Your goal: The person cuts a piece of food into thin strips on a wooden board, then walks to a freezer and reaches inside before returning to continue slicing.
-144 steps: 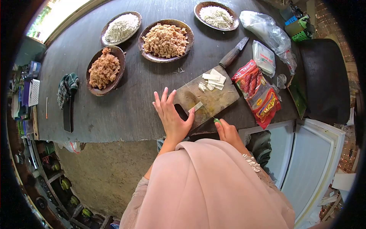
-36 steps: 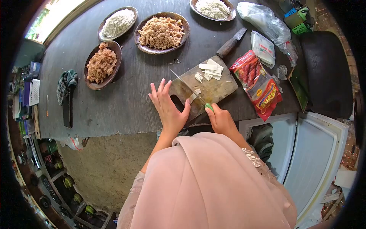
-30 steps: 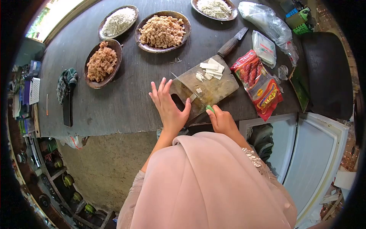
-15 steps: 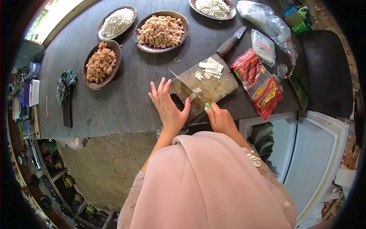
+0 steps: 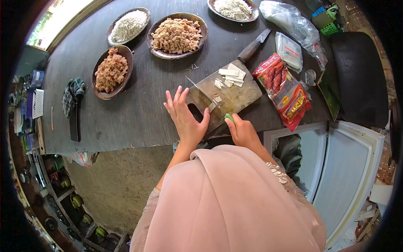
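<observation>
My right hand (image 5: 245,133) is wrapped round the green handle of a knife (image 5: 229,117), its thin blade slanting up and left across a wooden cutting board (image 5: 247,97). My left hand (image 5: 188,119) has its fingers spread above the board's left edge. Its thumb tip touches a small pale strip (image 5: 212,106) beside the blade. Little cut bits (image 5: 217,99) lie against the other side of the blade. Farther up the board rest flat white slices (image 5: 234,74) and a small heap of thin white sticks (image 5: 219,83).
Behind the board lies a second knife (image 5: 250,50) with a dark handle. Plates of brown chunks (image 5: 177,35), reddish-brown pieces (image 5: 111,70) and white shreds (image 5: 129,26) stand farther back. On the right are a red packet (image 5: 285,90) and plastic bags (image 5: 289,21). A checked cloth (image 5: 73,90) lies left.
Almost nothing differs. Both hands, the knife and the pale strip keep their places, and the whole view has shifted very slightly.
</observation>
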Available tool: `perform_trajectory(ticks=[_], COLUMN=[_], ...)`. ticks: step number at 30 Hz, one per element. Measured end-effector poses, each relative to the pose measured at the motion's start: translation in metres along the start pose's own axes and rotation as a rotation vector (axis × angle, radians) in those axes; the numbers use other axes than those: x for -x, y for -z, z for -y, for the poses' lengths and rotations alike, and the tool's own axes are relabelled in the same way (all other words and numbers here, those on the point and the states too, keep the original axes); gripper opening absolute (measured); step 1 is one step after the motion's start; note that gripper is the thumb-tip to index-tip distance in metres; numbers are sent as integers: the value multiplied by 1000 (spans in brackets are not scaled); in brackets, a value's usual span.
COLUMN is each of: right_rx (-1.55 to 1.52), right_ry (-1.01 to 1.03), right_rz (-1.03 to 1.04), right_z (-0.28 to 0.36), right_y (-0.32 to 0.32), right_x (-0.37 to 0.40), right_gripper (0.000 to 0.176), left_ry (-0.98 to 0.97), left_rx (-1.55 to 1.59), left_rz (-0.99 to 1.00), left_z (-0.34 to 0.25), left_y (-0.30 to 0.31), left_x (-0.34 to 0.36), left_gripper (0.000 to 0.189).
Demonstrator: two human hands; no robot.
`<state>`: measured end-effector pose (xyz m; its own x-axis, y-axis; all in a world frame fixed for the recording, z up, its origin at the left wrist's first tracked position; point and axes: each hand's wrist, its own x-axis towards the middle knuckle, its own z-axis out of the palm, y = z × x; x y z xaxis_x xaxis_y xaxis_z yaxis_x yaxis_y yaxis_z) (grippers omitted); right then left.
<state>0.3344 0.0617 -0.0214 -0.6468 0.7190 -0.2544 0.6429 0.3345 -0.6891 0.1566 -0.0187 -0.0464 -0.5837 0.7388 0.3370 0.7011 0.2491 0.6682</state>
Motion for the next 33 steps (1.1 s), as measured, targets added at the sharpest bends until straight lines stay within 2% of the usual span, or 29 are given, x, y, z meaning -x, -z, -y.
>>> perform_trajectory(ticks=[17,33], right_rx=[-48,33], right_ry=[8,-14], right_rz=[-8,5], right_z=[-1,1], right_y=[5,3], right_x=[7,6], right_gripper=[35,34], left_ry=[10,-3], left_rx=[7,-8], left_rz=[-4,-8], left_z=[0,2], left_y=[1,0], left_x=[1,0], left_gripper=[84,86])
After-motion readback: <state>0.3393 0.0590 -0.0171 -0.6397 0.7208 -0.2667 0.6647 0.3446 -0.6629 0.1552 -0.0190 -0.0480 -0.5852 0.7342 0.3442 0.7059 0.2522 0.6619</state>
